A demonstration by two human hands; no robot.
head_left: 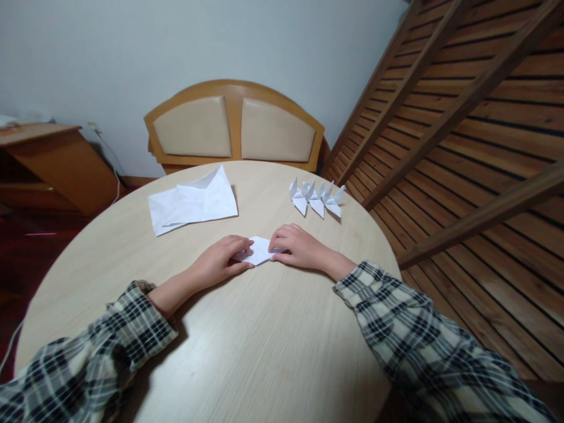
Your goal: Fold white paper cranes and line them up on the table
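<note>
A small folded white paper (259, 250) lies flat on the round wooden table (247, 346), a little beyond its middle. My left hand (220, 261) rests on the paper's left side, fingers curled and pressing it down. On the paper's right edge sits my right hand (296, 245), its fingertips pinched against the fold. Both wrists come out of checked sleeves.
A stack of white paper sheets (191, 202) lies at the far left of the table. Several finished white paper cranes (316, 197) stand in a row at the far right. A wooden chair (235, 126) is behind the table, slatted wood (462, 135) to the right, a wooden cabinet (53, 161) to the left.
</note>
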